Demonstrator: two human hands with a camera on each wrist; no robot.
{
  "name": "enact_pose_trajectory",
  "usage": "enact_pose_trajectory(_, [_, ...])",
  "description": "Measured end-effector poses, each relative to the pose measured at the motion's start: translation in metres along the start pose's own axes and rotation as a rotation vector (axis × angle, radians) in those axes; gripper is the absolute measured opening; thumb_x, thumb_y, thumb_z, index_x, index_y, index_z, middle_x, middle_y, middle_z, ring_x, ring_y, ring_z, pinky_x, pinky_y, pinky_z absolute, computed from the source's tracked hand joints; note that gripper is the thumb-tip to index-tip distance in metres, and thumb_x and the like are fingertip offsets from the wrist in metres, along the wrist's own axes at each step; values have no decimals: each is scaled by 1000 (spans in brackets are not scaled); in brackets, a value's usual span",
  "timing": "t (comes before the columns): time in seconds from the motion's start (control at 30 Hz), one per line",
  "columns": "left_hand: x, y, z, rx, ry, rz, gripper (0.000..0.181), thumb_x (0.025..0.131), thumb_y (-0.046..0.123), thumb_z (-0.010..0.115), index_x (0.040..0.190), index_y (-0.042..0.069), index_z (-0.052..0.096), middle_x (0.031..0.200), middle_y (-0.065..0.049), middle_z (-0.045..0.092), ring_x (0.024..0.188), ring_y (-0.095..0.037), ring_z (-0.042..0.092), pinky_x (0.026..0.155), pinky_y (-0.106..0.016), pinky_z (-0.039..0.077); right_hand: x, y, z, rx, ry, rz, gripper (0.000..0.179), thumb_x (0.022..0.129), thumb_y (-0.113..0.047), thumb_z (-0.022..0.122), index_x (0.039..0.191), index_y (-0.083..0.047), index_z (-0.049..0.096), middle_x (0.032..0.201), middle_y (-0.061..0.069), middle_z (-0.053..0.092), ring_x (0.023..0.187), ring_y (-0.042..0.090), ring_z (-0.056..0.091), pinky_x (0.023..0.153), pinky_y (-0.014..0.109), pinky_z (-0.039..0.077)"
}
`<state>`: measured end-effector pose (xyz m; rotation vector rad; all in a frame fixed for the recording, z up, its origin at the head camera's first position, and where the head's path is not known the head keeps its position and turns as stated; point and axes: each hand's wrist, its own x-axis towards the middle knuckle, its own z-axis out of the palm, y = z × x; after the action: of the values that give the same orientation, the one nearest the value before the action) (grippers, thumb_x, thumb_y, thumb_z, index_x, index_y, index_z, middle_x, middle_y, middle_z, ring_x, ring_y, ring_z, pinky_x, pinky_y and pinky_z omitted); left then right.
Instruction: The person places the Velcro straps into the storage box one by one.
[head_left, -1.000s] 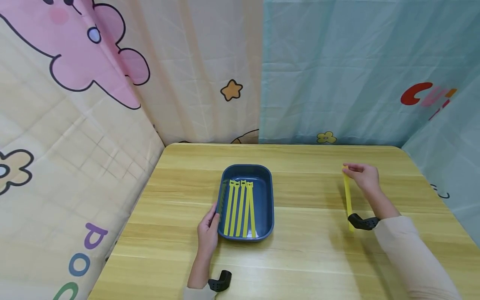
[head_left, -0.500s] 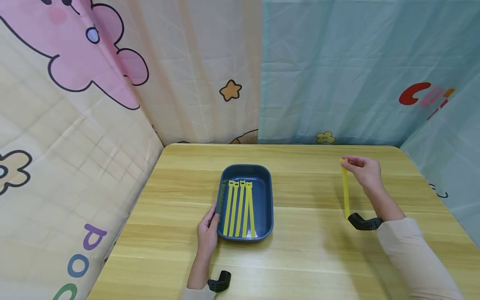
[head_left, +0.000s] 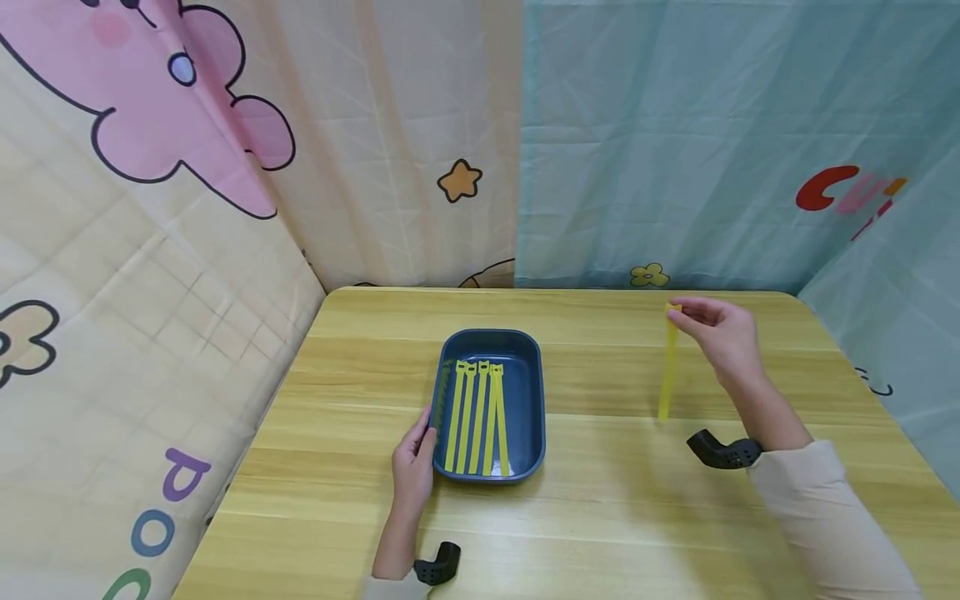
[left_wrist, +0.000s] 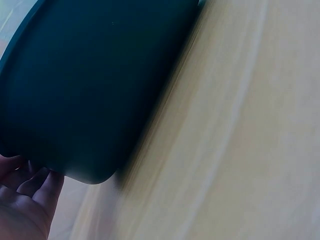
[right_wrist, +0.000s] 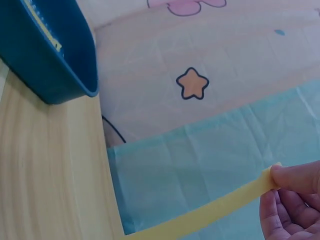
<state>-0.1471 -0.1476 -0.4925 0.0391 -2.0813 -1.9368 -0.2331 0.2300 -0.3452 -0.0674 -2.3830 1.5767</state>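
A dark blue rectangular tray [head_left: 534, 450] stands on the table, with several yellow cable ties [head_left: 472, 421] lying lengthwise side by side in its left half. My left hand [head_left: 412, 475] holds the tray's left wall near the front corner; in the left wrist view the fingers [left_wrist: 49, 192] meet the tray's outer side. Over the table's right part, my right hand [head_left: 723, 337] pinches one yellow cable tie [head_left: 669, 375] by its notched head between thumb and fingers. The strap hangs down from there, and in the right wrist view the cable tie [right_wrist: 215, 210] stretches away from the fingertips.
The wood-grain table [head_left: 600, 517] reaches back to a printed curtain [head_left: 637, 167], with another curtain along the left side. A black wrist mount [head_left: 438, 564] sits at the left wrist, and another black mount [head_left: 723, 450] at the right.
My right hand has lifted and moved slightly left and farther back, carrying the cable tie upward, its lower end now swung left. The left hand and tray have stayed in place.
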Motion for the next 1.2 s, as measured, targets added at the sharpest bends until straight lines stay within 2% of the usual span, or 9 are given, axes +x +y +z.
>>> enact_pose_trajectory(0.13, [0, 1, 0, 4, 3, 20, 35, 88, 7, 43, 122, 0, 42, 125, -14, 39, 115, -14, 33, 91, -22, 29, -4, -11, 6, 60, -4, -78, 37, 72, -21, 65, 101, 2, 59, 79, -8, 60, 71, 5, 53, 60, 11, 45])
enact_pose_trajectory(0.23, [0, 2, 0, 5, -5, 24, 35, 88, 8, 42, 122, 0, 41, 126, -14, 38, 116, -14, 32, 91, -22, 29, -5, -17, 9, 108, -18, -106, 35, 72, -16, 65, 100, 4, 59, 79, -5, 61, 71, 7, 54, 60, 13, 46])
enact_pose_trajectory(0.33, [0, 2, -1, 6, -9, 10, 36, 89, 9, 41, 123, -1, 40, 127, -13, 38, 116, -14, 32, 91, -21, 29, -8, -23, 13, 158, -32, -113, 33, 72, -14, 65, 99, 4, 60, 78, -4, 61, 70, 7, 55, 60, 13, 46])
enact_pose_trajectory(0.5, [-1, 3, -1, 17, -3, -14, 36, 89, 9, 41, 124, 0, 40, 128, -12, 37, 117, -12, 31, 92, -22, 29, -14, -37, 20, 321, -53, -126, 31, 70, -8, 67, 96, 8, 60, 76, 1, 61, 68, 11, 53, 60, 13, 46])
enact_pose_trajectory(0.8, [-1, 1, -1, 4, 10, 12, 35, 87, 6, 43, 122, -2, 42, 126, -15, 39, 116, -16, 32, 91, -23, 30, -22, -57, 39, 547, -121, -166, 27, 70, 0, 65, 94, 10, 59, 76, 5, 59, 67, 14, 52, 61, 18, 47])
enact_pose_trajectory(1.2, [0, 1, 0, -4, 4, 19, 35, 87, 3, 42, 122, -2, 42, 126, -15, 38, 116, -16, 32, 91, -21, 29, -27, -62, 63, 646, -195, -183, 25, 71, 3, 63, 95, 11, 59, 77, 7, 60, 68, 16, 52, 65, 21, 48])
